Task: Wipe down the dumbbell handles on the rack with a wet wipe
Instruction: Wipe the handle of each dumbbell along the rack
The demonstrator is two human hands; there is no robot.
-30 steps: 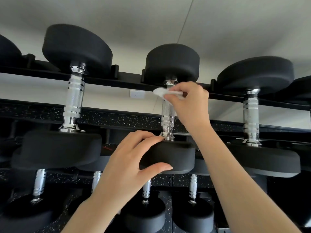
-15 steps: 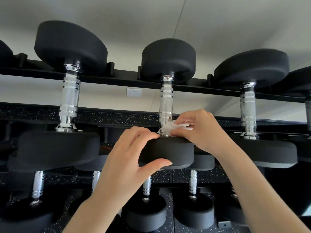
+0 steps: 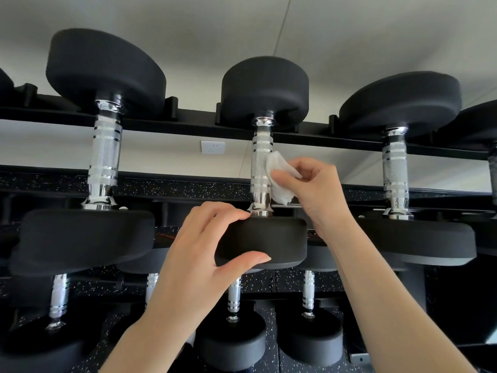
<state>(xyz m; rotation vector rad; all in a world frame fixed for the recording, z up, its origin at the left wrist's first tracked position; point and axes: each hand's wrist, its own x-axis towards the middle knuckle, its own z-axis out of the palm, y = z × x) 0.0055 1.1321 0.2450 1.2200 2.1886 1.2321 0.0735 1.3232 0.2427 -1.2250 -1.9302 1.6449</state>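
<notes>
Up from the collar comes the right hand (image 3: 320, 189), wet wipe (image 3: 279, 179) pinched against the middle dumbbell's handle (image 3: 261, 162), left hand (image 3: 207, 254) clasping its near head (image 3: 263, 240) — loosen that and it could roll off the rack (image 3: 188, 125).

- Open gaps between the three upper handles; wall behind shows through.
- Middle handle (image 3: 261, 160): right side taken by wipe (image 3: 279, 179) and right hand (image 3: 317, 189).
- Left hand (image 3: 204, 254) covers the near head's (image 3: 269, 240) left edge.
- Rack rails (image 3: 193, 125) cross behind the handles.
</notes>
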